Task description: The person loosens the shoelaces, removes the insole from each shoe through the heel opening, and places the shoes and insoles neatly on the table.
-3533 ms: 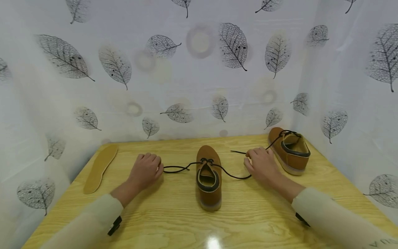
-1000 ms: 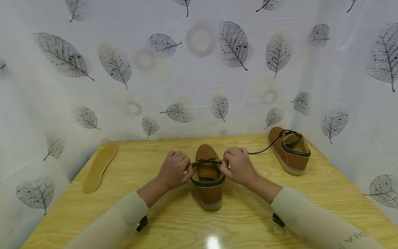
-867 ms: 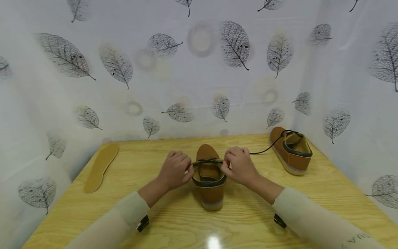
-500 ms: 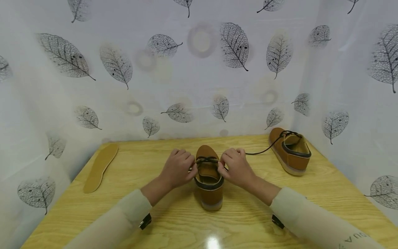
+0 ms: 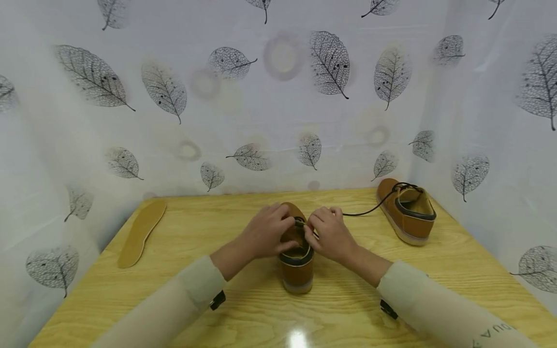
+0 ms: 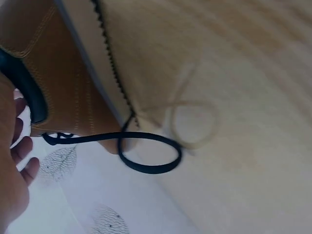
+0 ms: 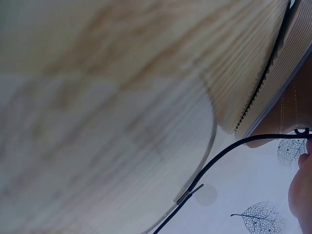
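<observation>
The brown lace-up shoe (image 5: 298, 276) stands upright on the wooden table, toe pointing away, its dark-lined opening partly covered by my hands. Over its left side reaches my left hand (image 5: 266, 233), thumb and fingers spread apart at the opening. A black shoelace (image 6: 150, 168) hangs in a loose loop past these fingers in the left wrist view. At the right edge of the opening, by the lacing, my right hand (image 5: 331, 234) pinches the shoe's flap between thumb and fingers. Its exact fingertip contact is hidden. The right-hand lace (image 7: 258, 138) trails free from the shoe in the right wrist view.
A tan insole (image 5: 141, 234) lies at the table's left. Another brown shoe (image 5: 404, 220) stands at the right back, a black lace running from it toward my right hand. A white curtain (image 5: 278, 116) with leaf prints hangs behind the table (image 5: 243, 319).
Both hands have come in from the outstretched laces to the shoe's opening and spread its flaps. Most recently my left hand has released the left flap and moved right over the shoe; the right stays.
</observation>
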### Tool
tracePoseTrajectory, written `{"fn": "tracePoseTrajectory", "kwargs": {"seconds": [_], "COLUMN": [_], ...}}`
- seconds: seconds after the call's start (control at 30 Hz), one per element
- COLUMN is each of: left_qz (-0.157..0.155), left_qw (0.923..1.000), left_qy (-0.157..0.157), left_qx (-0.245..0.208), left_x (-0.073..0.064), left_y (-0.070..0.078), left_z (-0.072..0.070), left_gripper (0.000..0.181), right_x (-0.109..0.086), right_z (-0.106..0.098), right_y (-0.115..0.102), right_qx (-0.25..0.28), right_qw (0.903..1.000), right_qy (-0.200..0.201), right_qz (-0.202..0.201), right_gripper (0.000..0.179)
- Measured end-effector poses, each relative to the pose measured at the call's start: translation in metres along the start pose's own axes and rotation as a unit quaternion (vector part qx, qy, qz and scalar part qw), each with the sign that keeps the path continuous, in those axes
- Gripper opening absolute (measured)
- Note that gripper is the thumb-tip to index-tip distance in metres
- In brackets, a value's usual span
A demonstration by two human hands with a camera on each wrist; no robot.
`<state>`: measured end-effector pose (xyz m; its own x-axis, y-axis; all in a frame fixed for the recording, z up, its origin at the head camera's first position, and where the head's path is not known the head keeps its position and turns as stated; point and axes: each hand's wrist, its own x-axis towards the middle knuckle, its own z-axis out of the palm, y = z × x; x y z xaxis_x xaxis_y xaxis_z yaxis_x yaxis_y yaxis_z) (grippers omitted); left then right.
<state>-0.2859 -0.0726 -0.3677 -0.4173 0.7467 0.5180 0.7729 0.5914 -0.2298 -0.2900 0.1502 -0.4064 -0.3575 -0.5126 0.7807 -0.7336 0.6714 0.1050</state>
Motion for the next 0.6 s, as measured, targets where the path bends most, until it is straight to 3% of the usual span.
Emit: {"fn": "tracePoseTrajectory", "kwargs": {"seconds": [0.2, 0.3, 0.4, 0.6], "left_qz": [-0.029, -0.029, -0.012, 0.032], "left_qw": [0.9949, 0.9919, 0.9925, 0.9950], "left_qy": [-0.095, -0.119, -0.107, -0.034], "left_qx": [0.014, 0.034, 0.057, 0.088], "left_x": [0.014, 0.018, 0.020, 0.019], "left_y": [0.004, 0.005, 0.006, 0.004], "left_z": [-0.003, -0.001, 0.003, 0.010], "left_gripper": [0.051, 0.051, 0.043, 0.015], "right_x": [-0.001, -0.001, -0.001, -0.001], "right_z": [-0.001, -0.002, -0.002, -0.003], "right_y": [0.000, 0.000, 0.000, -0.001], "right_qx": [-0.010, -0.012, -0.013, -0.010], "right_qw": [0.9999, 0.9998, 0.9998, 0.9998], "right_qy": [-0.011, -0.014, -0.012, -0.016], "right_qz": [0.001, 0.002, 0.001, 0.003], "right_gripper": [0.017, 0.017, 0.017, 0.013]}}
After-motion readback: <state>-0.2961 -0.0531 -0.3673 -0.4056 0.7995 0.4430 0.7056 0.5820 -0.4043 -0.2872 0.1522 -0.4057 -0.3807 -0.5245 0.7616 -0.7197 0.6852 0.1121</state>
